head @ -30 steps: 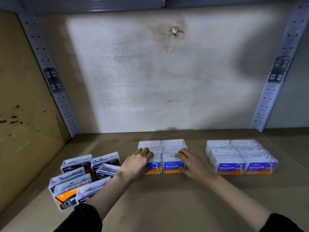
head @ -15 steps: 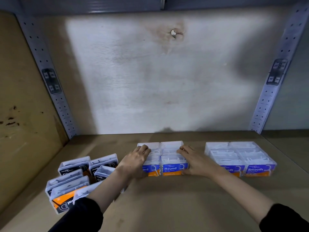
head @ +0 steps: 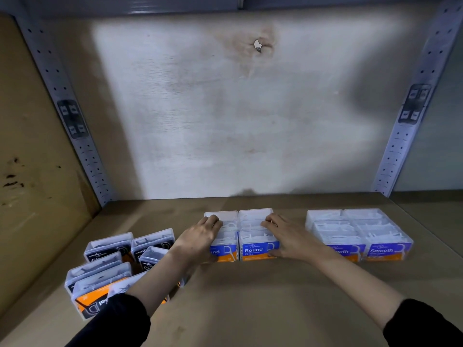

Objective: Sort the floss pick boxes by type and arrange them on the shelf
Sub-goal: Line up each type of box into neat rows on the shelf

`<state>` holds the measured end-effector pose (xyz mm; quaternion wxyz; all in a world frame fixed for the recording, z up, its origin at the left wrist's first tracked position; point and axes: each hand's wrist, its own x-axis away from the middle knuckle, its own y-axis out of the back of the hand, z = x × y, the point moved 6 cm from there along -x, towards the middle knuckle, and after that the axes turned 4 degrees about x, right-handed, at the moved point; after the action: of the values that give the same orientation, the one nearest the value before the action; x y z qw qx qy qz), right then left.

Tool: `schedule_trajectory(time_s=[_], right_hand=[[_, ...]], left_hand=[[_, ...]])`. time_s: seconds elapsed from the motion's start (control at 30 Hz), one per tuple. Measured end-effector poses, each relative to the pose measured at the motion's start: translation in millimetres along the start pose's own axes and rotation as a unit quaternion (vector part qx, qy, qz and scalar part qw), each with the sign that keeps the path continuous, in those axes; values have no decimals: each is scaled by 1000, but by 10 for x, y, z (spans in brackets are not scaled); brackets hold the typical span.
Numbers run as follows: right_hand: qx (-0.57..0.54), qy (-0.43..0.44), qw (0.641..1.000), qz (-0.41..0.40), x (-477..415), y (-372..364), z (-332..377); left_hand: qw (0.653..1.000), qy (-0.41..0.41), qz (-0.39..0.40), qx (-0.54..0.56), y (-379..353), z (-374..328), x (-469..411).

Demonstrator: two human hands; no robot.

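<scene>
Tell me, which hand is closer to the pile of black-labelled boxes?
Left. The left hand rests on the Round boxes just right of the black-labelled boxes; the right hand sits at the Round boxes' far side.

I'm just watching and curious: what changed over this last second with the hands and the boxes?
Both hands slid farther back along the Round boxes: the left hand now covers more of the left box's label, and the right hand's fingers moved from the front box to farther back. Nothing was lifted or released. The Smooth boxes and the black-labelled boxes stayed put.
</scene>
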<state>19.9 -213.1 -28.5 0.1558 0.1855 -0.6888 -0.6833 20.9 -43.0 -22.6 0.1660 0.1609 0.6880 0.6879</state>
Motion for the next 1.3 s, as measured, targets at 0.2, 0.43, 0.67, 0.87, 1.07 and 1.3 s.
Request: schedule_trajectory(time_s=[0.2, 0.43, 0.67, 0.87, 1.07, 1.3], right_hand=[[1, -2, 1000, 8, 13, 7, 11], [-2, -4, 1000, 4, 17, 23, 20], [-14, -5, 1000, 5, 12, 14, 16], [-17, -8, 1000, 6, 16, 16, 6], [-14, -11, 1000, -4, 28, 38, 33], [1, -11, 1000, -22, 31, 28, 69]], left_hand=[[1000, 0, -2, -10, -3, 6, -6], [1000, 3, -6, 0, -9, -3, 8], [1000, 3, -5, 3, -18, 4, 5], [1000, -6, -11, -1, 0, -5, 30], [999, -10, -22, -21, 50, 10, 83], [999, -21, 6, -24, -52, 25, 58]])
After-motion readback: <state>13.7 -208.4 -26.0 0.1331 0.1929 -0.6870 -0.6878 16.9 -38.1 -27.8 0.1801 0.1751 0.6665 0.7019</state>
